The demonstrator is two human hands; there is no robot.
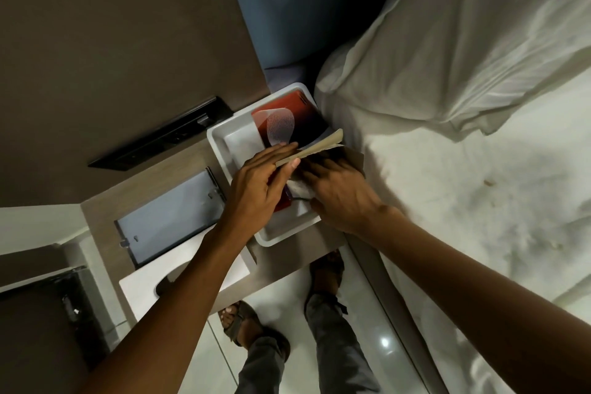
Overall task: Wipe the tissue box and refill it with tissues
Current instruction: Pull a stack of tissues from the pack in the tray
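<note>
A white open tissue box (220, 141) sits upside down on the bedside table, and a red tissue carton (287, 112) lies inside it. My left hand (256, 182) pinches the carton's torn cardboard flap (319, 145) and holds it lifted. My right hand (339, 192) reaches under that flap, its fingers curled on the white tissues (299, 190) inside. The fingertips are hidden by the flap. The box's white cover with an oval slot (140, 291) lies on the near left of the table, partly under my left forearm.
A grey flat plate (169, 214) lies on the table (198, 163) left of the box. A black socket strip (160, 134) is on the wall behind. The bed (479, 201) with a white pillow (463, 41) presses against the table's right side. My feet stand on the tiled floor below.
</note>
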